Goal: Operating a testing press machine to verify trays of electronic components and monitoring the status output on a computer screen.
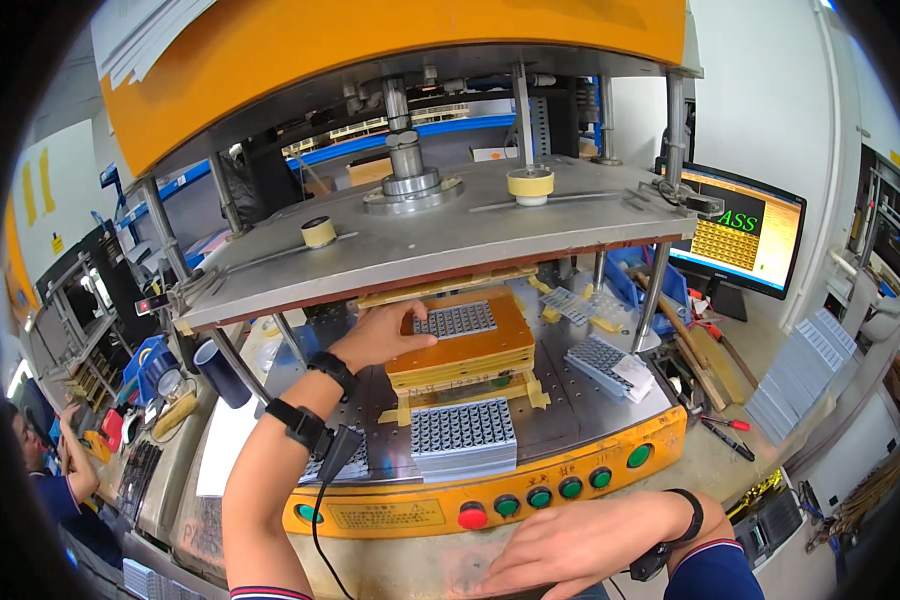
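1. Orange fixture block (pixel 465 350) sits on the steel bed (pixel 570 410) of the press, under the raised grey upper plate (pixel 440 235), with a grey gridded panel (pixel 455 320) lying in its top recess.
2. Your left hand (pixel 380 335) reaches in beneath that plate; its fingers lie spread and flat on the block's left top edge, just beside the gridded panel, gripping nothing.
3. Your right hand (pixel 560 548) rests palm down on the worn ledge in front of the orange control strip (pixel 490 495), fingers loosely spread, just below the red button (pixel 472 517) and the green buttons (pixel 540 496). Whether a fingertip touches a button you probably cannot tell from this angle.
4. A stack of grey gridded panels (pixel 463 438) lies on the bed in front of the block, touching nothing in your hands.
5. Another stack (pixel 602 362) lies to the right of the block, near a press column.
6. Two tape rolls (pixel 530 185) stand on the upper plate.
7. A monitor (pixel 745 240) glows to the right, behind the press.
8. Another person (pixel 55 460) works at the far left.
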A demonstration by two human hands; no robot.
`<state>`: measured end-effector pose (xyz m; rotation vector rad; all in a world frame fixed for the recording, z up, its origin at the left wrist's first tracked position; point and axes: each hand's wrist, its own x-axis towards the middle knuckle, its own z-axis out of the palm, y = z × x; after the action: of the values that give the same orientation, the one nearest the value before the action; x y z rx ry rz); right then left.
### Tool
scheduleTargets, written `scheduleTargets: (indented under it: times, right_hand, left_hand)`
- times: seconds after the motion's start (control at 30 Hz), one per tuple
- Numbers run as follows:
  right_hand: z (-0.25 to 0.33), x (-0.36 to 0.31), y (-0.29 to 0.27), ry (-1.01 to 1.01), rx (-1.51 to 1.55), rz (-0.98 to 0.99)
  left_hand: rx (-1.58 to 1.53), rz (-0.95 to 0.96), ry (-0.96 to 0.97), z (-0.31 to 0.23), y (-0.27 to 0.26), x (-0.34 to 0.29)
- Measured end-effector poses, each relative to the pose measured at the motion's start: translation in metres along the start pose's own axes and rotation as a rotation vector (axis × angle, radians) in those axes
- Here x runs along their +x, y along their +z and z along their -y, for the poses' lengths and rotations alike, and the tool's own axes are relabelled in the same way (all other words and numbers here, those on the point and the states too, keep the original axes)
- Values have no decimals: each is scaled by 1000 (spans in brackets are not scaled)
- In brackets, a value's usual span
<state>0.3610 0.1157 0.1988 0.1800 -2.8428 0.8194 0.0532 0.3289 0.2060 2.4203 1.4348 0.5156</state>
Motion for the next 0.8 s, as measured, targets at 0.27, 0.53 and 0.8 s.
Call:
scheduleTargets:
  times: [0.27,0.53,0.8]
  right_hand:
    - [-15,-8,-9,141,-79,-23]
    - [-75,14,-39,318,-518,-429]
    - [-91,30,-50,514,-607,-232]
  left_hand:
    - [-72,-329,189,4,-28,-83]
    - [182,-149,-84,48,-8,-268]
    - [169,-617,-165,-15,95,-336]
